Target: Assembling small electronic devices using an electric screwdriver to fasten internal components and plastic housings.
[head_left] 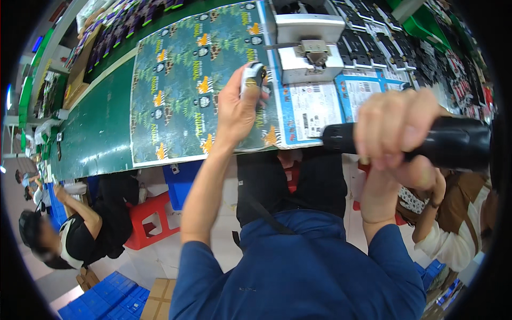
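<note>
My left hand (234,112) is closed around a small white-and-black plastic part (252,77), held over a sheet printed with animals and leaves (184,88). The fingers cover much of the part. In my right hand (392,128), somewhat blurred, is a black electric screwdriver (458,143) lying almost level. Its thin bit points left, above the near edge of the bench. The tool and the part are well apart. Beyond my hands stands a metal fixture (312,66) with a small clamp-like block on its front.
Rows of black parts (368,45) lie beyond the fixture at right, beside a green bin (426,29). Purple-and-green pieces (120,29) line the far left of the green bench (101,128). One person (80,224) sits at left near a red stool (152,221), another (453,218) at right.
</note>
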Available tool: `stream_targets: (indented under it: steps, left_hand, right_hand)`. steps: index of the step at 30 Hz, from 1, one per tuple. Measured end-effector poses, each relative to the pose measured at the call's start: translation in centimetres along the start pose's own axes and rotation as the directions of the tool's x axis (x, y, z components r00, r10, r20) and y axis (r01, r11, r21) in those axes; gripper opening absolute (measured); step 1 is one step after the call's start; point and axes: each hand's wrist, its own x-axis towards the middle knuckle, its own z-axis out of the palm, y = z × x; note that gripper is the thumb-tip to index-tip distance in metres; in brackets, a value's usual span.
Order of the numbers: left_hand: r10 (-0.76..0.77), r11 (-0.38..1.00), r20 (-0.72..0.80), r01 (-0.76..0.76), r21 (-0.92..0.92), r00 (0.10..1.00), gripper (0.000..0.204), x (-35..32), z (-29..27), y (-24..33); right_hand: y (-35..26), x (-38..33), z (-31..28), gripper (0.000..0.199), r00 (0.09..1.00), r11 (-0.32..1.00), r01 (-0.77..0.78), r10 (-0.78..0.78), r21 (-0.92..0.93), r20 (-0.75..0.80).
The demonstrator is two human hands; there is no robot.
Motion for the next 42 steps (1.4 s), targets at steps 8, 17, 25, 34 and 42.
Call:
stream_targets:
  steps: [8, 17, 25, 34, 42]
  left_hand:
    - [0.055, -0.151, 0.573, -0.56, 0.814, 0.818, 0.079, 2.6, -15.4, 2.6]
    - [0.426, 0.023, 0.349, -0.396, 0.918, 0.835, 0.053, -3.0, -13.4, 2.6]
    - [0.322, 0.758, 0.226, -0.394, 0.52, 0.919, 0.036, 1.0, 15.6, -1.1]
    - [0.132, 0.653, 0.046, -0.122, 0.748, 0.99, 0.066, 4.7, 25.6, -2.4]
    - [-0.161, 0.956, 0.078, 0.175, -0.236, 0.984, 0.052, 2.7, 26.1, -2.5]
  right_hand:
    - [-0.5, -1.5, -2.1, 0.023, 0.991, 0.999, 0.014, -0.019, 0.043, 0.13]
    - [-3.4, -2.2, -5.2, 0.033, 0.955, 0.997, -0.076, 0.064, 0.03, 0.288]
    - [-9.8, -4.9, -3.7, 0.035, 0.987, 0.998, -0.049, 0.054, -0.036, 0.152]
    - [-14.9, -9.0, -4.1, 0.037, 0.997, 0.997, -0.07, 0.071, -0.039, 0.021]
    - [-12.6, -8.3, -4.8, 0.038, 0.996, 0.999, 0.033, -0.036, -0.03, -0.087]
